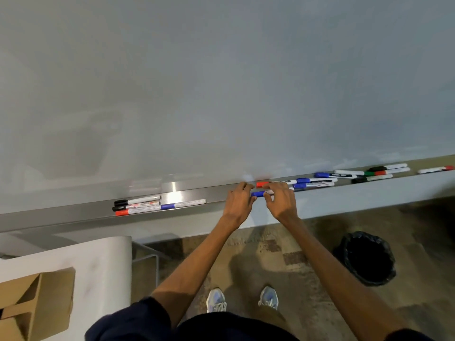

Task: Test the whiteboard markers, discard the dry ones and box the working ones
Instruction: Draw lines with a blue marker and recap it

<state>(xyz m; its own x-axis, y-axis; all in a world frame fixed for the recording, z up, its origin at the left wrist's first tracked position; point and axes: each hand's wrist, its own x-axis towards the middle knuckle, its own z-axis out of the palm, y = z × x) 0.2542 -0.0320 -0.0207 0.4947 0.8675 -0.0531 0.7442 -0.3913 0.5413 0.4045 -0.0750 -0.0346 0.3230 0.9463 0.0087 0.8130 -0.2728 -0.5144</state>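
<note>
A blue-capped marker point(258, 193) is held level just in front of the whiteboard tray point(73, 214). My left hand point(240, 201) pinches its blue cap end and my right hand point(279, 199) grips its white barrel. A red-capped marker point(262, 184) lies in the tray right behind my hands. Several more markers point(312, 182) lie to the right along the tray, and a small group point(138, 205) with black, red and blue caps lies to the left. The whiteboard point(221, 82) above looks blank.
A bin lined with a black bag point(366, 258) stands on the floor at the right. An open cardboard box point(37, 301) sits on a white table point(103, 267) at the lower left. My feet are on patterned carpet below.
</note>
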